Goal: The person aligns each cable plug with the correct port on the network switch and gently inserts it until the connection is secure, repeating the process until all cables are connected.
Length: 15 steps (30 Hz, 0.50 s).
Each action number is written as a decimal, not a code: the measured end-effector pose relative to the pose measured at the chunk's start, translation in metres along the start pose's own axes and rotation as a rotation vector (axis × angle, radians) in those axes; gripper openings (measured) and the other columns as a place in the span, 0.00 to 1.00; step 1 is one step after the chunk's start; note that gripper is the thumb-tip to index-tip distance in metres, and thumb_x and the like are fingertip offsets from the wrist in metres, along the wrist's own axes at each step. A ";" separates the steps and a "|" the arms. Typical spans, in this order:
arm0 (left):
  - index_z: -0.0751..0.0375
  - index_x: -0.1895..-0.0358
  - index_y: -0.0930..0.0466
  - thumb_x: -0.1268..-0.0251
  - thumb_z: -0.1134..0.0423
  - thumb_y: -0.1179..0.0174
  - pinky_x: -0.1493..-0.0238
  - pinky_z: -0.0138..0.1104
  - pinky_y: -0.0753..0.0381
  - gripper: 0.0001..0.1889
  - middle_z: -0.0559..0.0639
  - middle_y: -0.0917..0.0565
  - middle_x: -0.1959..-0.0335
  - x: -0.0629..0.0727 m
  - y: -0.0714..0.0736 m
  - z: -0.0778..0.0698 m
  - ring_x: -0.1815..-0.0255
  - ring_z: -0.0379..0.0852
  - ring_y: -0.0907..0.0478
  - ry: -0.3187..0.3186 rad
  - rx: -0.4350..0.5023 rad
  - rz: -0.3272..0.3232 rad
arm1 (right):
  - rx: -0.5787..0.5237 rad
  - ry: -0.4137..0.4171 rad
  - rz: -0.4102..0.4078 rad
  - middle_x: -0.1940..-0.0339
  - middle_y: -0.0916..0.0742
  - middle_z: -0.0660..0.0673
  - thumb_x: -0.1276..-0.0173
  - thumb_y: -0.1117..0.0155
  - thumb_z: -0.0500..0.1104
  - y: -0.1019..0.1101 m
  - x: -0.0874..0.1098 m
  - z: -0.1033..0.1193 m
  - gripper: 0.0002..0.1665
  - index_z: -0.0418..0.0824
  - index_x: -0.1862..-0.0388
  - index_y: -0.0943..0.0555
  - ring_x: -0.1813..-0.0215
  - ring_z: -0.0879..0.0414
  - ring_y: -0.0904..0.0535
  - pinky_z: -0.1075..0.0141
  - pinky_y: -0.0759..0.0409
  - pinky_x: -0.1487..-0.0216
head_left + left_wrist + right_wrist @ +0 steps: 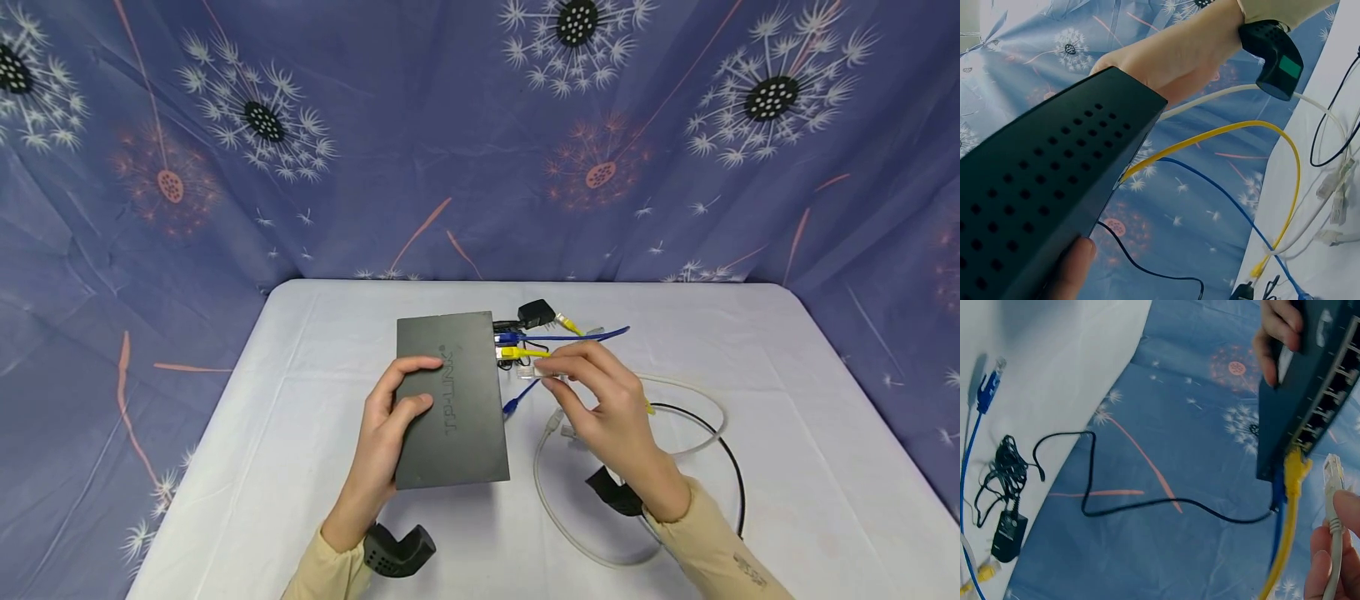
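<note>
A dark grey network switch (pixel 468 437) is held up over the table, its logo side toward the head camera. My left hand (pixel 384 421) grips it from the left edge, thumb and a finger on the top face, other fingers beneath. In the right wrist view, a row of ports (pixel 1329 403) shows along its side, with a yellow network cable (pixel 1294 481) and a blue network cable (pixel 1277 525) plugged in at one end. Between thumb and fingers, my right hand (pixel 611 408) pinches a grey-white network cable (pixel 1335 506) just behind its clear plug, which is close beside the ports and apart from them.
A black power adapter (pixel 536 313) with bundled cord lies behind the switch, its thin black cord (pixel 1172 500) running to the switch. Loose plugs lie nearby: yellow (pixel 567 323), blue (pixel 512 407) and grey (pixel 553 421). A patterned curtain (pixel 450 142) hangs behind the white table (pixel 300 350).
</note>
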<state>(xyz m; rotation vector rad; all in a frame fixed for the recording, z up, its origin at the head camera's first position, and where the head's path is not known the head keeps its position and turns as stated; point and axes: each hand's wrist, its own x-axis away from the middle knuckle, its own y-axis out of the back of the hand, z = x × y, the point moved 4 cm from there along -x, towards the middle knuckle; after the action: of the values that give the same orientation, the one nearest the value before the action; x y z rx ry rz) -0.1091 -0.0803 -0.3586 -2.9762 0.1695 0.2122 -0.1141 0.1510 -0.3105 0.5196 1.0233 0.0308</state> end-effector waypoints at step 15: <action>0.59 0.44 0.25 0.36 0.73 0.53 0.53 0.44 0.34 0.19 0.55 0.29 0.44 0.000 -0.003 -0.001 0.51 0.56 0.33 -0.004 0.002 0.024 | -0.001 0.032 -0.053 0.64 0.16 0.44 0.49 0.32 0.25 -0.015 0.001 -0.003 0.14 0.35 0.63 0.15 0.61 0.51 0.20 0.69 0.26 0.56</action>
<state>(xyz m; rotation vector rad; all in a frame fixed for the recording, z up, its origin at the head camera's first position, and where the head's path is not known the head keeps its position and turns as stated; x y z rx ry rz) -0.1085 -0.0774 -0.3576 -2.9725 0.2053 0.2201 -0.1191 0.1396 -0.3190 0.4924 1.0679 -0.0081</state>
